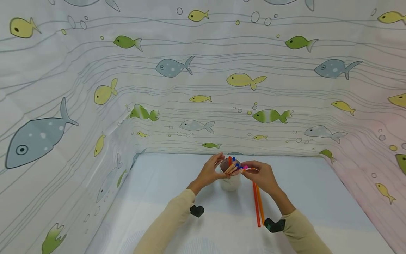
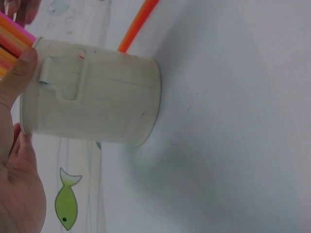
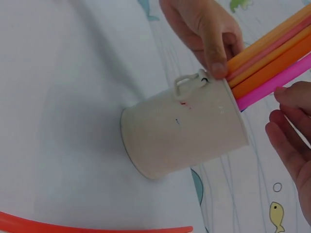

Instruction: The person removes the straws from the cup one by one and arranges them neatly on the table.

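A whitish mug (image 3: 184,131) with a small handle stands in front of me, holding several slim coloured sticks, orange, red and pink. My left hand (image 1: 209,171) holds the mug at its rim, thumb near the handle and the other fingers round the far side. On the mug's right, my right hand (image 1: 261,176) pinches the pink stick (image 3: 272,88), whose lower end is at the mug's mouth. Blue ends show on some sticks in the head view. Whether the sticks are pens or straws I cannot tell.
A red stick (image 1: 256,204) and an orange stick (image 1: 260,206) lie side by side on the pale tabletop (image 1: 158,176), below my right hand. A fish-patterned cloth (image 1: 215,106) rises behind and on both sides.
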The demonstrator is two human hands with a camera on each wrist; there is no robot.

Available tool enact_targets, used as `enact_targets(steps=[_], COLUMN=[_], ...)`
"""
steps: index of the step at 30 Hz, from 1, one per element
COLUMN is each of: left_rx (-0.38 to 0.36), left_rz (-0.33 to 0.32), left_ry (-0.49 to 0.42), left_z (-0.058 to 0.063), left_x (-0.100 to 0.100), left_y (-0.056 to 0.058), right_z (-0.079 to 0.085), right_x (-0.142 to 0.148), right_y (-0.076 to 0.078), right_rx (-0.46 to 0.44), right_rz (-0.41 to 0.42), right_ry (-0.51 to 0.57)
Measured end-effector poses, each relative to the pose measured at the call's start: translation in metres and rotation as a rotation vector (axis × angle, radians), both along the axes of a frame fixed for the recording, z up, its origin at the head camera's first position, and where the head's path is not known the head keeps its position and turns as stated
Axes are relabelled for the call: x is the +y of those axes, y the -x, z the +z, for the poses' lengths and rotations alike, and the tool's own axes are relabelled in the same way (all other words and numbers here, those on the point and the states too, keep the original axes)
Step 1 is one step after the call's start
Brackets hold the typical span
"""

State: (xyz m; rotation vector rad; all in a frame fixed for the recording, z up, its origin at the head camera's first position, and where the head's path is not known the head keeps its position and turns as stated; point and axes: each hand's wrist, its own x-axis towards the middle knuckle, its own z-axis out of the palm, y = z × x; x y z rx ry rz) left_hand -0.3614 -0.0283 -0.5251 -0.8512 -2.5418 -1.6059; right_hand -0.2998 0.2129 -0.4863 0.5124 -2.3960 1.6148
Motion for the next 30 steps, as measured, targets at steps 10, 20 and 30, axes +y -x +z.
enact_targets(steps=[10, 20, 30], left_rx=[0.048, 0.0, 0.017], left_rz=[-0.047, -0.02, -0.009], left_ry=[-0.055, -0.013, -0.003], left_z=[0.028, 0.003, 0.0], left_x=[-0.005, -0.006, -0.002], left_y=[-0.036, -0.02, -0.014], right_z=[-0.007, 0.013, 0.005], right_x=[-0.014, -0.028, -0.023], right_y=[-0.019, -0.04, -0.03], right_rx=[-0.048, -0.001, 0.085], right_rz=[-0.028, -0.033, 0.035], right_ry=[0.047, 0.03, 0.117])
